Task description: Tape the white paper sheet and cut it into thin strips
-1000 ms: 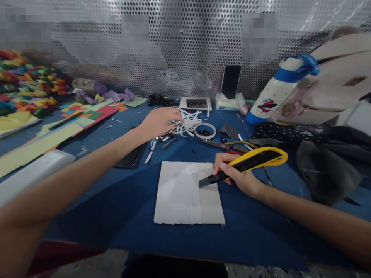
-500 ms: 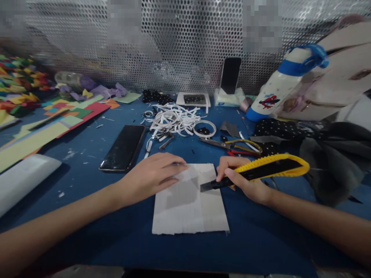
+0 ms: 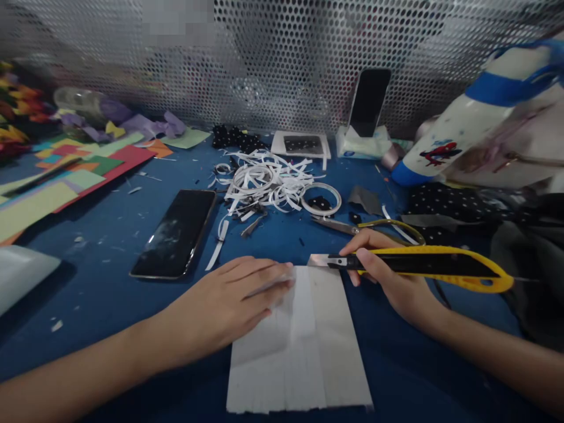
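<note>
A white rectangular card (image 3: 339, 346), covered in pale strips side by side, lies flat on the blue table in front of me. My left hand (image 3: 247, 294) rests over its upper left part, fingers stretched out and lying flat. Something thin and greyish shows between two of those fingers; I cannot make out what it is. My right hand (image 3: 388, 276) grips a yellow and black utility knife (image 3: 436, 261), blade out and pointing left. The blade tip is at the card's top edge, just right of my left fingertips; whether it touches is unclear.
Behind the card lie a heap of white paper strips (image 3: 264, 182), a tape roll (image 3: 321, 200) and scissors (image 3: 337, 226). A black phone (image 3: 176, 235) is on the left, near coloured papers (image 3: 88, 170). A bottle (image 3: 458, 123) leans at right by dark fabric (image 3: 449, 200).
The knife has moved from over the card's middle to its top edge and lies more level. My left hand still rests on the card. The view has shifted closer.
</note>
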A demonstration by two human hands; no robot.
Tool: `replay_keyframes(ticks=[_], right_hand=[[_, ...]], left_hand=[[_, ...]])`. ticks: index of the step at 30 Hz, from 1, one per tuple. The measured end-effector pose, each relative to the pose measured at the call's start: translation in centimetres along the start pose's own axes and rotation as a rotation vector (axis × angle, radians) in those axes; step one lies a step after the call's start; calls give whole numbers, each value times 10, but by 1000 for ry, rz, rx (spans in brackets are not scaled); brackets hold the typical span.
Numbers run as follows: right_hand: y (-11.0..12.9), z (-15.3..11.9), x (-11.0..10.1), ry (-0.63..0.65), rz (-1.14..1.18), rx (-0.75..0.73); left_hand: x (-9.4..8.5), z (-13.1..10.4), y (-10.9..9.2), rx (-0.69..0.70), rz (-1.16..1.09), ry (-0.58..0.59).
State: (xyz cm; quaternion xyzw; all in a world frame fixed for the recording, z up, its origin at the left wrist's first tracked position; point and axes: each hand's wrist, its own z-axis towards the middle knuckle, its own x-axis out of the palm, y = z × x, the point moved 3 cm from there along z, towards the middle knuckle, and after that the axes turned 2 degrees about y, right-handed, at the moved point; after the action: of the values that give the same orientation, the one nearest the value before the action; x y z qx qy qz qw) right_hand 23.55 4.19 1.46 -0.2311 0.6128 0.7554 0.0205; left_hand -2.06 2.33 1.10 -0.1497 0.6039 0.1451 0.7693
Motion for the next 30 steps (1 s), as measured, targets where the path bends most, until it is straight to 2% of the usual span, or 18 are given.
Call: replay_keyframes(ticks=[12, 30], right_hand=[[-8, -1, -2, 9, 67, 26], [-5, 1, -1, -15, 16, 16]], left_hand=[[8, -6, 1, -35, -8, 17], [4, -4, 0, -69, -64, 22]])
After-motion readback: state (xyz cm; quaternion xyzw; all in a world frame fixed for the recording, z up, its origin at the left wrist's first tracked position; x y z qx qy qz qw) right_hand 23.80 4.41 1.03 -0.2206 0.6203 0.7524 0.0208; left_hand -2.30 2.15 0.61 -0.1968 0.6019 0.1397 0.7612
